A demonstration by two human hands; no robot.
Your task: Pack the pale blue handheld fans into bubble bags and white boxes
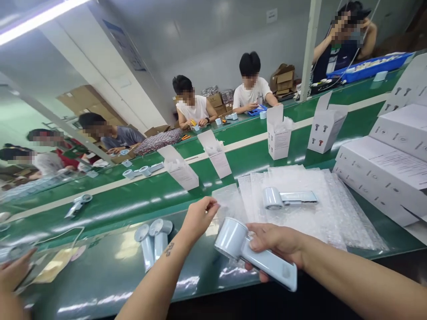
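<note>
My right hand is wrapped round the handle of a light-blue handheld fan, its round head pointing left. To its left, my left hand pinches the edge of a clear plastic bag, which hangs just behind the fan's head. Another light-blue fan lies on a stack of bubble wrap bags beyond my right hand. Beside my left forearm, two more fans rest side by side on the green table.
Open white boxes stand along the conveyor belt. Large white printed boxes are stacked at right. A co-worker's hand holds a fan at lower left. Several people sit across the belt, near a blue tray.
</note>
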